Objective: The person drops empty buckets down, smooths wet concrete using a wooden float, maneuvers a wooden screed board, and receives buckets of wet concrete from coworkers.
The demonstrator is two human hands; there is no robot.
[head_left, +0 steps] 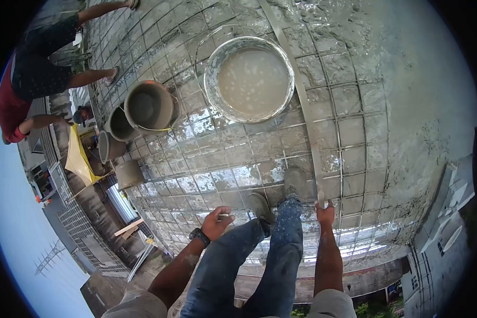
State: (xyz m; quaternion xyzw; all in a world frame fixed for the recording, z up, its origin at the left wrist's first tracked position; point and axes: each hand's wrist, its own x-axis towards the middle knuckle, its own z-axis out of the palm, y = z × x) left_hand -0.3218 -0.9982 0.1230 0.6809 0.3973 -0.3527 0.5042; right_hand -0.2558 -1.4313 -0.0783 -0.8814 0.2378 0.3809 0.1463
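My right hand [325, 213] is closed around the near end of a long, flat screed bar [308, 114]. The bar runs away from me past the right side of a big bucket [213, 98] and out at the top of the view. Cloudy grey-brown water [251, 82] fills much of that bucket. My left hand [215, 223], with a dark watch [198, 236] at the wrist, is held in front of my left thigh. Its fingers are curled on a small, whitish, stick-like thing [225, 215], too small to name surely.
Rebar mesh [341, 138] covers the wet floor around my boots [294, 182]. Smooth wet concrete [418, 100] spreads to the right. Several buckets [149, 106] stand at the left near the slab edge. A person in dark shorts [42, 61] is at the upper left, beyond a yellow tarp [80, 159].
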